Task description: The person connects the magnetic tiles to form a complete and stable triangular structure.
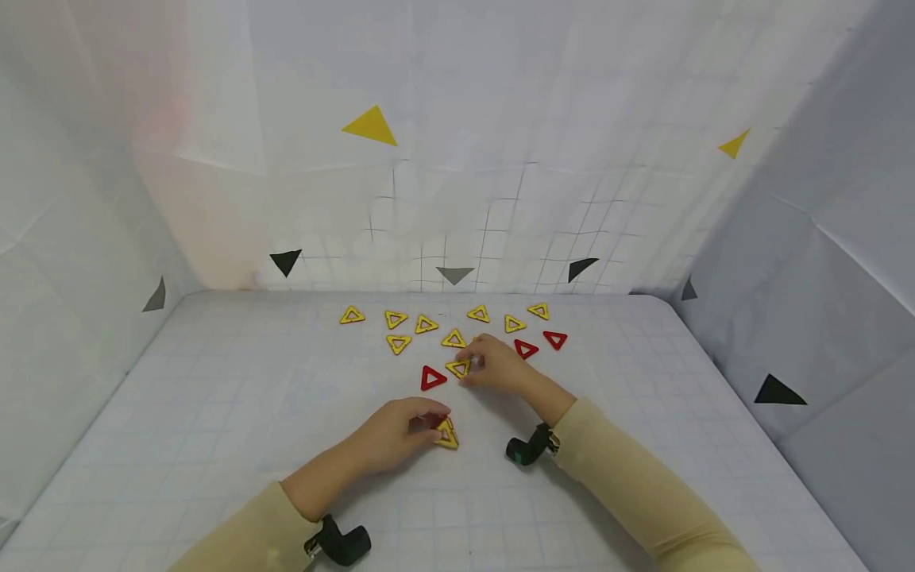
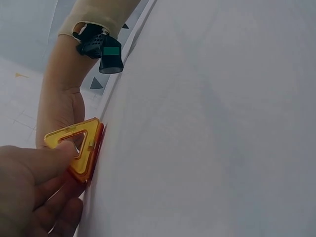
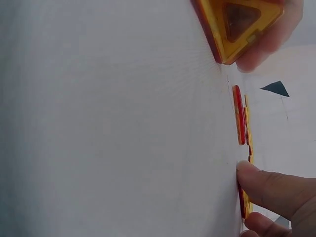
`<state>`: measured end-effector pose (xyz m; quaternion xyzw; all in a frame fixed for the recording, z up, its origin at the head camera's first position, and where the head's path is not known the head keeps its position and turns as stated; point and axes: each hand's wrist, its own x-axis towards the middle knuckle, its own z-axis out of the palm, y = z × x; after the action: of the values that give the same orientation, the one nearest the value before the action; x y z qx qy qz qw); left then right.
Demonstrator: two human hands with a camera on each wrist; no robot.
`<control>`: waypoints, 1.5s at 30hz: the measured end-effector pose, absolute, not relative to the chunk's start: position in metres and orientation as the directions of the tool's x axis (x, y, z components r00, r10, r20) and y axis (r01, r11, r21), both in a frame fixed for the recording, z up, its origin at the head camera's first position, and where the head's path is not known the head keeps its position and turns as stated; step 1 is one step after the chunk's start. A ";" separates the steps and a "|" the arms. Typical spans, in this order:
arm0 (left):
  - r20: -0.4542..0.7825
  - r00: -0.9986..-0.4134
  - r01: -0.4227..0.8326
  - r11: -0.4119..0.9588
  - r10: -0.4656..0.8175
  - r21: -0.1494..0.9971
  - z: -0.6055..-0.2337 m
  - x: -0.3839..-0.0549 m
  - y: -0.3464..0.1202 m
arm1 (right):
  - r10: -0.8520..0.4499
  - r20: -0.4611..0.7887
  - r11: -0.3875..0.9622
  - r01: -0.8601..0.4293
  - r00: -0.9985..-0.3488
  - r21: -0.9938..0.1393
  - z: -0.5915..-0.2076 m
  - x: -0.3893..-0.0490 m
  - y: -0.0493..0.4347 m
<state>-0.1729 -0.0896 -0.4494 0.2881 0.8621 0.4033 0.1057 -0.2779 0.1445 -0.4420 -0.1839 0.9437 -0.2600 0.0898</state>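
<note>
My left hand (image 1: 396, 433) holds a yellow triangular tile (image 1: 447, 434) with its thumb and fingers, near the middle of the table. A red tile edge shows against it; in the left wrist view the yellow tile (image 2: 79, 136) leans upright, with red along its lower side. Farther forward, my right hand (image 1: 496, 365) has thumb and fingertips around another yellow triangular tile (image 1: 458, 369) that lies on the table. In the right wrist view the thumb (image 3: 261, 180) hides part of that tile. A red triangular tile (image 1: 432, 378) lies just left of it.
Several yellow triangular tiles (image 1: 426, 324) lie flat toward the back of the table (image 1: 214, 413). Two red tiles (image 1: 526, 349) lie right of the right hand. White sheeting (image 1: 443, 183) with stuck-on triangles rises behind and at both sides.
</note>
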 end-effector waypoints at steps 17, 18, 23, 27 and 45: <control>0.084 -0.849 0.377 0.487 0.521 0.788 -0.455 -0.172 -0.088 | -0.386 -0.144 0.794 -0.248 -0.911 -0.555 -0.432 -0.264 0.149; 0.084 -0.850 0.377 0.490 0.520 0.786 -0.455 -0.172 -0.088 | -0.390 -0.145 0.789 -0.249 -0.909 -0.562 -0.432 -0.262 0.150; 0.074 -0.854 0.373 0.504 0.516 0.779 -0.454 -0.172 -0.088 | -0.419 -0.146 0.766 -0.263 -0.896 -0.587 -0.428 -0.255 0.157; 0.071 -0.856 0.370 0.510 0.513 0.777 -0.454 -0.173 -0.088 | -0.430 -0.144 0.769 -0.278 -0.891 -0.576 -0.429 -0.253 0.160; 0.069 -0.867 0.351 0.504 0.494 0.789 -0.455 -0.172 -0.088 | -0.452 -0.181 0.754 -0.266 -0.873 -0.601 -0.429 -0.247 0.170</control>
<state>-0.1724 -0.0883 -0.4546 0.2447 0.8633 0.4335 0.0828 -0.2470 0.1702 -0.4295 -0.1946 0.9227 -0.2920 0.1596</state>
